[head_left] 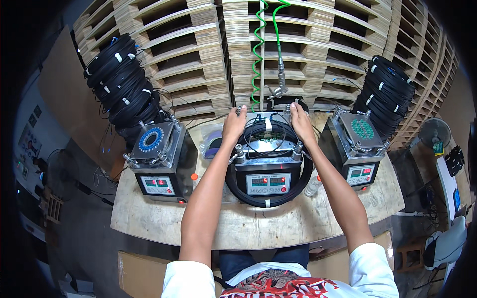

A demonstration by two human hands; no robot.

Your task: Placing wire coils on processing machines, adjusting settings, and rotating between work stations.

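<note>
A machine with a digital display panel (269, 184) stands in front of me. A loop of black cable (268, 202) with white ties hangs around its front. My left hand (234, 125) is closed around a metal knob (239, 110) at the machine's far left corner. At the far right corner my right hand (301, 123) curls against the matching metal knob (287, 110); its lower fingers are hidden. Nearer to me, two more metal knobs (240, 153) top the front corners. Green connector pieces (271, 135) show between my hands, partly covered by thin cable.
Similar machines flank this one, one with a blue ring of pieces (151, 139), one with green pieces (362, 128). Black cable coils (119, 84) are stacked behind the left machine, more coils (385, 94) behind the right. A green air hose (277, 30) hangs before wooden pallets (308, 44). Small bottles (313, 186) flank the middle machine.
</note>
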